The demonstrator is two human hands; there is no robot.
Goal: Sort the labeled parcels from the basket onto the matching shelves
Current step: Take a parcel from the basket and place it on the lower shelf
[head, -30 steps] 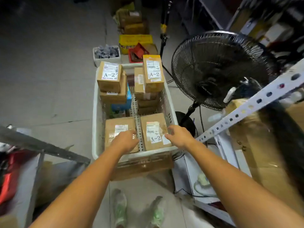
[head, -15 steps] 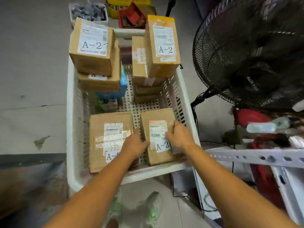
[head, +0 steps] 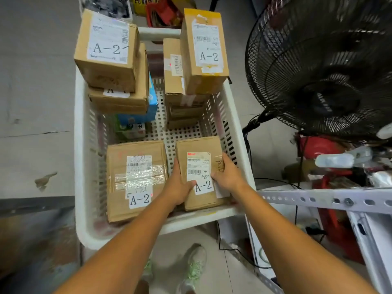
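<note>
Your left grip (head: 180, 188) clasps the left edge of a small A-2 parcel (head: 200, 149), thumb lying across its label. Your right grip (head: 228, 176) clasps the opposite edge. The parcel lies flat near the frame's centre, in the near right corner of the white plastic basket (head: 81, 166), just beside a larger taped A-2 parcel (head: 135, 181). At the basket's far end sit a stacked A-2 box (head: 106, 49), upper left, and a tall A-2 box (head: 203, 52), upper middle. A black fan (head: 322, 66) fills the upper right.

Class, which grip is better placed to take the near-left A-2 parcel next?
Probably left. The left grip holds the small parcel on the edge beside the near-left parcel; the right grip is by the basket wall.
</note>
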